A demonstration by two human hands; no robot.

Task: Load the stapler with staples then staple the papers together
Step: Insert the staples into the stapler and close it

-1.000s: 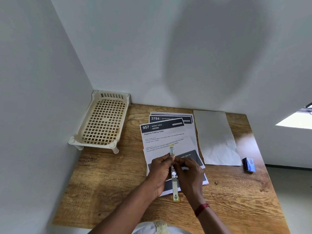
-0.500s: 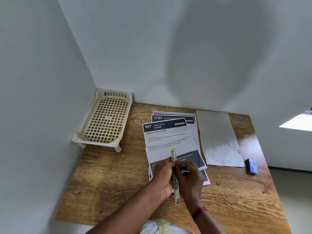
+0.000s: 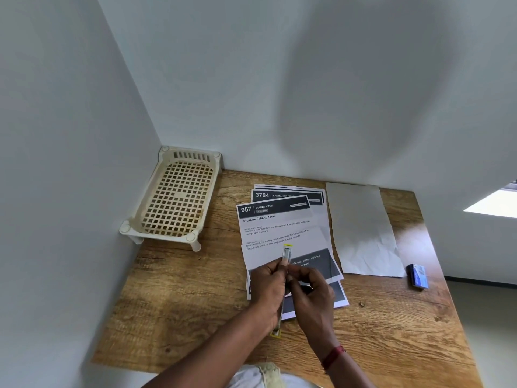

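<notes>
Both hands meet over the lower part of the printed papers: the left hand is wrapped around the long, thin stapler, which lies swung open lengthwise, its yellow-tipped far end pointing away and its near end poking out by the wrist onto the desk. Pinched fingertips of the right hand press at the stapler's channel — whether they grip a strip of staples is too small to tell. Loading looks to be underway, not finished. Off to the right, well apart, sits a small blue box, probably the staples. Still ahead, as I judge it: closing the stapler, squaring the fanned sheets, and stapling them — none looks joined yet.
</notes>
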